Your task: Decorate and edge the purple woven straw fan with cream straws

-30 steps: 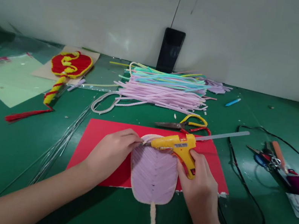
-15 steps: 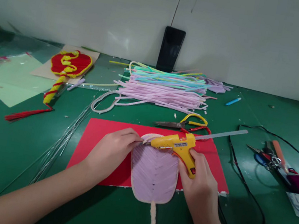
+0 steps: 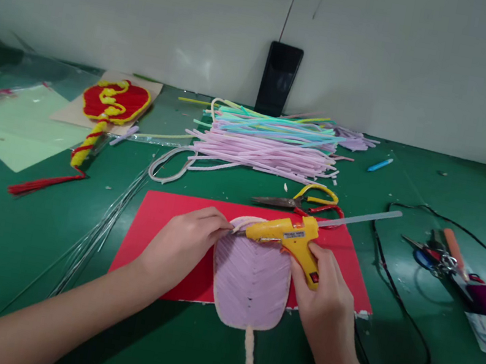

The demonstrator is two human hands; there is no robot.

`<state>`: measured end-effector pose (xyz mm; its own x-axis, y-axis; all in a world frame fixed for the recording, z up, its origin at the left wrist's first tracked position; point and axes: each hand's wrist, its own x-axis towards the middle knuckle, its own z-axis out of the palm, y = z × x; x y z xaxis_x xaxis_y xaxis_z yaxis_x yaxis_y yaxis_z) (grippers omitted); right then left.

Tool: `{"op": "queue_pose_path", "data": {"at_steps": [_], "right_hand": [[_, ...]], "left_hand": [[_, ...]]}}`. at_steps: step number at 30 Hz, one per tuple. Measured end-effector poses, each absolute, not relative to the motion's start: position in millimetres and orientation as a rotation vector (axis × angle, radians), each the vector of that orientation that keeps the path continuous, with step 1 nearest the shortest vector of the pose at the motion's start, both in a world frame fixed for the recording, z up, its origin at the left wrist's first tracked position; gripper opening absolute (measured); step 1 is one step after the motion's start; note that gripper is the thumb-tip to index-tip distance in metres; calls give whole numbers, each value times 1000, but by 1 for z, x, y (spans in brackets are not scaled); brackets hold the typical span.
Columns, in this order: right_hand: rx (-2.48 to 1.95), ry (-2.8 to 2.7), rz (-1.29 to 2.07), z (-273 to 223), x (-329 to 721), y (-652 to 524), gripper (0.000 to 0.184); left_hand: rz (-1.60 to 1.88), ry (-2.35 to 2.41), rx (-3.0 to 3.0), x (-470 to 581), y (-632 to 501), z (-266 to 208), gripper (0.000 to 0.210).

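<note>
Green bench (image 3: 167,356), pale wall (image 3: 159,13), pipe cleaners (image 3: 266,152) heaped upper middle. Right hand (image 3: 327,289) grips a glue gun (image 3: 305,242), left hand (image 3: 180,246) pinches trim (image 3: 241,223) on a lilac fan (image 3: 248,288).

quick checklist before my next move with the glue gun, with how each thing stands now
1. Right hand around the glue gun's grip: ok.
2. Glue stick in the gun: ok, a long piece sticks out the back.
3. Left hand well away from the nozzle: not ok, fingertips are right beside it.
4. Red sheet under the whole purple fan: not ok, the fan's lower end passes its near edge.
5. Scissors clear of the gun: cannot tell, they overlap in view.
6. Gun hot: cannot tell.
</note>
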<state>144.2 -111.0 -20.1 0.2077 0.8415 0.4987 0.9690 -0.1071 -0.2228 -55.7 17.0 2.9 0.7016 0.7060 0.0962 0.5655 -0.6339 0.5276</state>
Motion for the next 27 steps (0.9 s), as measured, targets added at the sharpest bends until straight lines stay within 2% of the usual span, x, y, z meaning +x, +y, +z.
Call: {"op": "queue_pose_path", "data": {"at_steps": [4, 12, 17, 23, 27], "right_hand": [[-2000, -1648, -382, -20, 143, -110, 25], [-2128, -1560, -434, -22, 141, -107, 43], [-2146, -1562, -404, -22, 141, -107, 41], [-2025, -1619, -347, -20, 141, -108, 27], [-1994, -1648, -357, -17, 142, -109, 25]], "left_hand": [[417, 964, 2450, -56, 17, 2, 25], [390, 980, 2432, -56, 17, 5, 25], [394, 980, 2433, -56, 17, 5, 26], [411, 975, 2445, -55, 16, 6, 27], [390, 986, 2438, -55, 16, 6, 26]]}}
